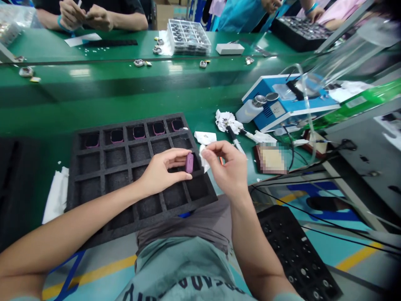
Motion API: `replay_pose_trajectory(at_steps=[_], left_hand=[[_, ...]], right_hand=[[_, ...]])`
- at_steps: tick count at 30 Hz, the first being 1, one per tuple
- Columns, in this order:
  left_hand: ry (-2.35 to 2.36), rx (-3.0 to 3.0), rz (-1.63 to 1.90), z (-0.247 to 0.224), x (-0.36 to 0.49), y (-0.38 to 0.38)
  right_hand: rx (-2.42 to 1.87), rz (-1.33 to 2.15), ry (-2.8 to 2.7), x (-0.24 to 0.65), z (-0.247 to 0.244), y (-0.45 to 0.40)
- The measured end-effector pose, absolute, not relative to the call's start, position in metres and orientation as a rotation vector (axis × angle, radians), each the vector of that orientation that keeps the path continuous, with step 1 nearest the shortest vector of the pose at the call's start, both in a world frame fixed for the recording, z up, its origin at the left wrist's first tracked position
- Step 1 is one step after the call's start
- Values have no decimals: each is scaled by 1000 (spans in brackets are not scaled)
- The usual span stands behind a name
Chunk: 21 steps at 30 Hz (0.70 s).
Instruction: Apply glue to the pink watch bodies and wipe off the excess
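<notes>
My left hand (167, 169) grips a small purple watch case (189, 163) by its ends, between thumb and fingers, with its narrow side turned toward me. Just to the right, my right hand (227, 167) pinches a crumpled white wipe (204, 158). A gap separates the wipe from the case. Both hands are above the right side of a black foam tray (140, 152) divided into square pockets. Along the tray's far row sit several watch cases with dark screens and purplish frames, such as this watch case (158, 128).
Right of the tray are a folded white paper (205, 137), crumpled tissue (226, 120), a dispenser bottle (249, 110) and a blue machine (282, 102). Cables hang at the right edge. Across the bench are a clear compartment box (189, 37) and another person's hands (84, 16).
</notes>
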<state>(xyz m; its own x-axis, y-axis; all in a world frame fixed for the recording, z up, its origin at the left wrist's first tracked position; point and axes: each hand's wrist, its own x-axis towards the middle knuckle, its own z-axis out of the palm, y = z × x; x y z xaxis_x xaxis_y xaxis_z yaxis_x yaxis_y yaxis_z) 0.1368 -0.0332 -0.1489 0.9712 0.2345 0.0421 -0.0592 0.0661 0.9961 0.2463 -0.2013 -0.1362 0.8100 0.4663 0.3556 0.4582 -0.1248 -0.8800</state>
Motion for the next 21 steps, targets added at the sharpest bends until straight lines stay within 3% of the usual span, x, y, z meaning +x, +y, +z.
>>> replay_pose_trajectory(at_steps=[6, 14, 21], left_hand=[[324, 1352, 130, -142, 140, -30], [364, 1297, 190, -143, 141, -31], [345, 1328, 239, -141, 140, -31]], right_hand=[[-1699, 250, -934, 231, -130, -190], [-1759, -98, -1064, 219, -137, -193], [-1911, -181, -1060, 230, -150, -216]])
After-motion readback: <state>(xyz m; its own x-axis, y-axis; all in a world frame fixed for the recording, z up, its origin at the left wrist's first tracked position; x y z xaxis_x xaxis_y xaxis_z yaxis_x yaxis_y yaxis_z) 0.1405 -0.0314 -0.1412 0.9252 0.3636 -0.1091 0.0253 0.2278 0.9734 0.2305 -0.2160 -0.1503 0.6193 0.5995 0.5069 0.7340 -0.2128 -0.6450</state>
